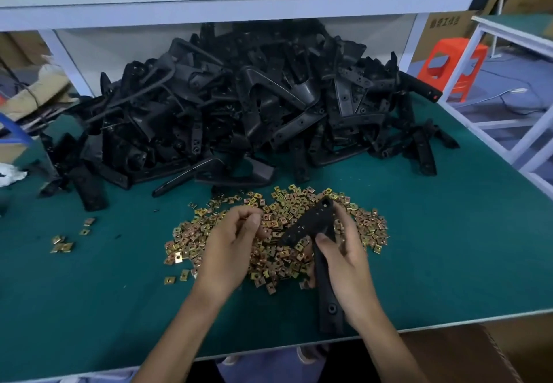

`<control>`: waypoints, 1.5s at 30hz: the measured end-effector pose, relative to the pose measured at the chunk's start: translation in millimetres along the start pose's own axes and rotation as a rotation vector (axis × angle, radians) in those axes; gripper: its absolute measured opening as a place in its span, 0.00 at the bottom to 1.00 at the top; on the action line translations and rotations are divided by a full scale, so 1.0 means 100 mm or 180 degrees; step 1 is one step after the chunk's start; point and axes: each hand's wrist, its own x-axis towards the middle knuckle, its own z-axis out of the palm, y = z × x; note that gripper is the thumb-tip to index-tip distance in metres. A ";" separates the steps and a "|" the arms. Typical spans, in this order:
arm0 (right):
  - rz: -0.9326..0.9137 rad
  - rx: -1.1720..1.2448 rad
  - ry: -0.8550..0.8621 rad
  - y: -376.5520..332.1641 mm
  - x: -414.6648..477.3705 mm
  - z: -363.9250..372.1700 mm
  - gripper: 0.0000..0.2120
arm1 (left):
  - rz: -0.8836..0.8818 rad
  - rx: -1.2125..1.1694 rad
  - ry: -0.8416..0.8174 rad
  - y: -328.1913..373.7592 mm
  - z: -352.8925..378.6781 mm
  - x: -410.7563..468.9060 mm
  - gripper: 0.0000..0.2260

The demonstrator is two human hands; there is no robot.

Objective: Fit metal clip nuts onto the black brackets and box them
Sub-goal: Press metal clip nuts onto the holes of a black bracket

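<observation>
A person is working at a green-topped counter (449, 233). The right hand (350, 266) is gripping an angled black bracket (308, 224), with the thumb lying across its inner face and the fingers wrapping behind it. The bracket's corner is pointing away from the person, its perforated arm is slanting down towards the left hand, and its longer arm is running back to the counter's near edge. The left hand (230, 248) is hovering over the pile of clip nuts (284, 203) with its fingers (254, 219) curling inward towards the thumb; whether a nut is sitting between them cannot be told. The brass-coloured pile is spreading beneath and between both hands, and a few stray nuts (62, 245) are lying well apart to the left. A heap of black brackets (239, 107) is filling the far side of the counter, under a white shelf (239, 2). A cardboard box (463, 352) is showing below the counter's near right corner.
</observation>
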 end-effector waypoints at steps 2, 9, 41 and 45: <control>-0.0061 -0.0025 -0.0066 0.01 0.00 0.00 0.25 | -0.0020 -0.0322 -0.0091 0.05 -0.07 0.01 0.08; -0.0063 0.0020 -0.0236 0.05 0.00 -0.02 0.26 | 0.0476 -0.0577 -0.0367 0.39 -0.29 -0.12 0.13; -0.0090 -0.0525 -0.0135 -0.01 -0.08 0.05 0.36 | -0.0058 -0.0476 -0.0412 0.09 -0.04 -0.24 0.13; -0.0068 -0.0527 -0.0174 -0.02 -0.07 0.05 0.35 | -0.0237 -0.0613 -0.0470 0.10 -0.01 -0.23 0.13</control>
